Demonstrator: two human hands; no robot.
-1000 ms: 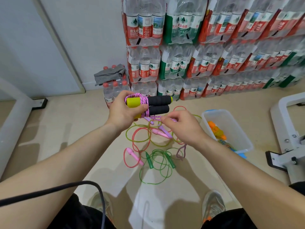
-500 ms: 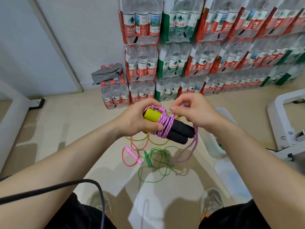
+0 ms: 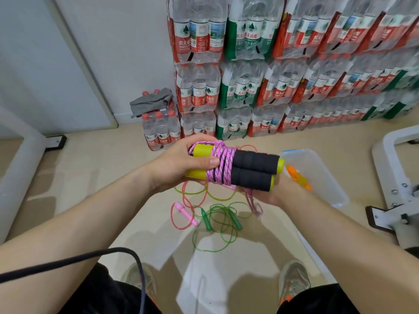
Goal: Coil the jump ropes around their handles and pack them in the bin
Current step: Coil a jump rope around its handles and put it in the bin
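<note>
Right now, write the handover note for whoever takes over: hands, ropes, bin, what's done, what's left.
Left hand grips the yellow handle ends, thumb on the pink cord coil.
Right hand is under the black grips; fingers hidden.
Done: cord mostly wound; a short tail hangs loose.
Left: tuck the tail, put this rope in the bin at the right, then coil the green rope and pink-handled rope on the floor.

Bare forearms (image 3: 86,223); black shorts (image 3: 99,293); grey sneakers (image 3: 293,279), apparently orange-trimmed.
</note>
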